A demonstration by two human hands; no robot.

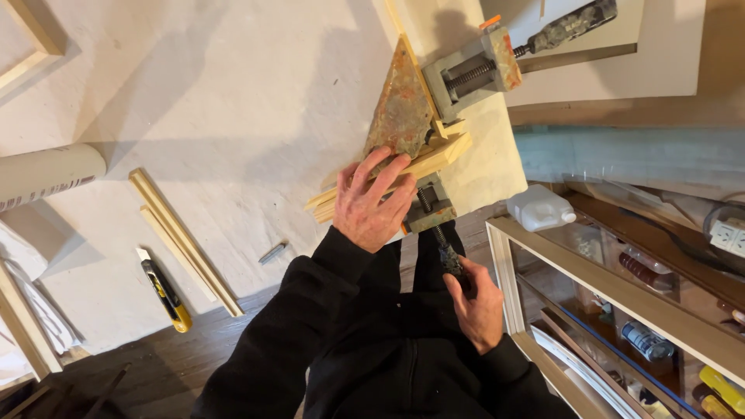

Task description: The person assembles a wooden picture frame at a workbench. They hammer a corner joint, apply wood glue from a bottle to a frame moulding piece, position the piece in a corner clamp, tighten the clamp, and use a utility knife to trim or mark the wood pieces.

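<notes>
Your left hand presses flat, fingers spread, on the wood strips seated in the corner clamp; your right hand grips its screw handle. Tightening looks unfinished.

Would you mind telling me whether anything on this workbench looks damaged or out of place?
The corner clamp looks heavily rusted and mottled, though it holds the wooden strips squarely. The left hand presses on the strips; the right hand grips the screw handle. Nothing looks spilled.
</notes>
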